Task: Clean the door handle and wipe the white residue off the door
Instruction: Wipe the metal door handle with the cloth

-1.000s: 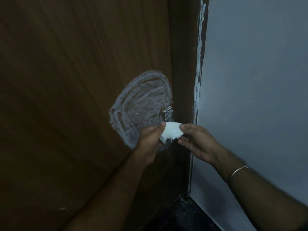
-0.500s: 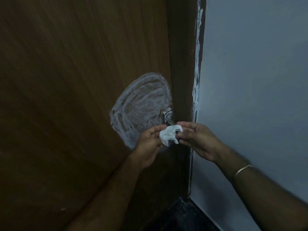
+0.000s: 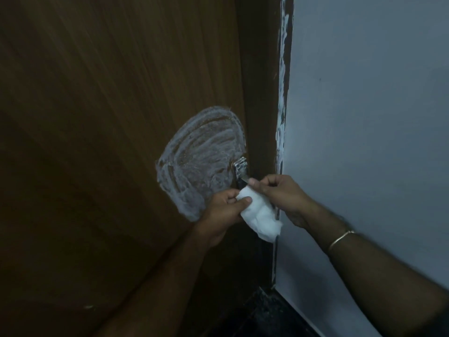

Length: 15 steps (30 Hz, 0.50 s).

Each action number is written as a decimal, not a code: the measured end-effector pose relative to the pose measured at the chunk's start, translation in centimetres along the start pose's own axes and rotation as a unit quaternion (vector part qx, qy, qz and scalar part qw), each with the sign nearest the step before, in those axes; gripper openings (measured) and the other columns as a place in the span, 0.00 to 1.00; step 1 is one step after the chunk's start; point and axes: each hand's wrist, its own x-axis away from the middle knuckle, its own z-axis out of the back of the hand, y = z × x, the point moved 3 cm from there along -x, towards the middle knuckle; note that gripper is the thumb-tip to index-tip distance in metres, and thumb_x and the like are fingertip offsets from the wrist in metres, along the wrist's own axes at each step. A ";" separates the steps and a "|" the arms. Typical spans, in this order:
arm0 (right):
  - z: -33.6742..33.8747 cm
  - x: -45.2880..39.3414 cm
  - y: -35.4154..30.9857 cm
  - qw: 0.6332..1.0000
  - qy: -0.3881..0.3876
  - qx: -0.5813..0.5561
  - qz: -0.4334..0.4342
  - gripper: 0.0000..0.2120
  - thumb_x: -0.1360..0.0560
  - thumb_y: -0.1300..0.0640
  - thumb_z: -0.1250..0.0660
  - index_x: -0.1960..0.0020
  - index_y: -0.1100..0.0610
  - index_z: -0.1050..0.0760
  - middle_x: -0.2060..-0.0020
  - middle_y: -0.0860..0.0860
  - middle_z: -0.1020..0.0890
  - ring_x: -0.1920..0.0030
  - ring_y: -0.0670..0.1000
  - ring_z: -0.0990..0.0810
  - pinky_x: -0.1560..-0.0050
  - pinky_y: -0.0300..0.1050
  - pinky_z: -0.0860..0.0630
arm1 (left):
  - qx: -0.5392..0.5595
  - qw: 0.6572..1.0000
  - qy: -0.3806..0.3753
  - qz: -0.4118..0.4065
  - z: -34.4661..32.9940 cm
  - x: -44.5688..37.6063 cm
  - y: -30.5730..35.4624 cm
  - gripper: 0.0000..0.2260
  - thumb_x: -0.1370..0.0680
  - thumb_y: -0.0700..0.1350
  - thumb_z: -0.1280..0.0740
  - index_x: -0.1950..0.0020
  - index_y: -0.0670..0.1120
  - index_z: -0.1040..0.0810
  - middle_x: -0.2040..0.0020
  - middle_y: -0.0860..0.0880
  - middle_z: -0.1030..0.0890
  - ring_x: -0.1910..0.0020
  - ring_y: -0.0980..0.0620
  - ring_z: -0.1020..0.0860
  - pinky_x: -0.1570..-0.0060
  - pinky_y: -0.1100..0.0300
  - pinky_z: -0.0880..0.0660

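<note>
Nearby, grey wall, smeared door frame

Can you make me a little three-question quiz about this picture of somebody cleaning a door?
1. True or false: the white residue on the wooden door is already wiped away.
2. What do both hands hold? A) a sponge B) a white cloth C) a spray bottle
3. Fill in: the gold bangle sits on the ___ wrist.

Key:
1. False: a big swirled patch is there, beside the metal door handle.
2. B: the left hand and right hand both pinch the white cloth.
3. Right.
</note>
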 end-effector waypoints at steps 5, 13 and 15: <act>0.3 0.9 2.7 0.987 -0.100 -0.119 -0.044 0.13 0.22 0.57 0.32 0.38 0.51 0.27 0.53 0.54 0.15 0.53 0.53 0.14 0.58 0.44 0.19 | 0.053 0.997 0.045 0.037 0.2 -0.1 0.6 0.12 0.18 0.40 0.37 0.35 0.39 0.24 0.42 0.40 0.17 0.47 0.44 0.17 0.55 0.52 0.17; 0.9 0.4 2.3 0.994 0.006 -0.034 0.104 0.13 0.26 0.68 0.30 0.53 0.50 0.18 0.55 0.48 0.15 0.50 0.55 0.16 0.54 0.53 0.17 | 0.062 0.997 -0.004 -0.042 0.1 0.5 0.8 0.23 0.25 0.38 0.27 0.34 0.56 0.25 0.40 0.52 0.18 0.42 0.45 0.17 0.49 0.47 0.18; 0.8 0.3 2.3 0.993 -0.061 -0.062 0.078 0.19 0.28 0.70 0.29 0.46 0.49 0.18 0.49 0.49 0.15 0.48 0.52 0.15 0.53 0.50 0.17 | -0.006 0.999 -0.008 -0.049 0.0 0.4 0.7 0.25 0.28 0.35 0.25 0.34 0.55 0.22 0.33 0.47 0.23 0.37 0.43 0.22 0.43 0.43 0.20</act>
